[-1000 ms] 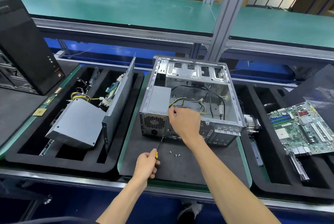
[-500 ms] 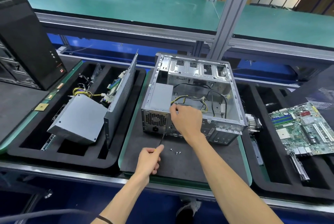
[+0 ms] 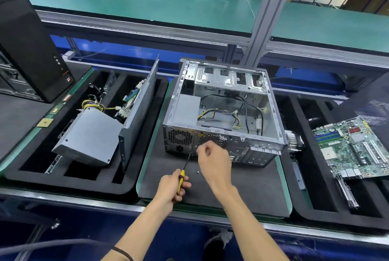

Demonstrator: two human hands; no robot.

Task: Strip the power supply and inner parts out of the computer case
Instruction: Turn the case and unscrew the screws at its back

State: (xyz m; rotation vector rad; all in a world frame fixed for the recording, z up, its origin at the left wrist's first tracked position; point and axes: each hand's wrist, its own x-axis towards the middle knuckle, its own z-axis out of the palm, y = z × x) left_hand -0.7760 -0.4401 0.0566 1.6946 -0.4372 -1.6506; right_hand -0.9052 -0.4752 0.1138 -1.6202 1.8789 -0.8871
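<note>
Carefully, the left hand (image 3: 171,185), its grip round the screwdriver (image 3: 182,173), should seat squarely at the power supply (image 3: 181,137)'s five o'clock corner; right hand (image 3: 213,160) curled, pinch unclear.

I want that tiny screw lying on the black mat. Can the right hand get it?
Probably yes. The screw lies bare on the mat just left of the right hand, nothing covering it, though its fingers are curled.

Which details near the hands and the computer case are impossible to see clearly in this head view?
- Screwdriver tip: too small to tell whether it sits in a case screw.
- Right hand fingertips: curled away, any screw they hold is hidden.
- Screw on the mat: the right hand may cover others.
- Left hand hides the handle's end.
</note>
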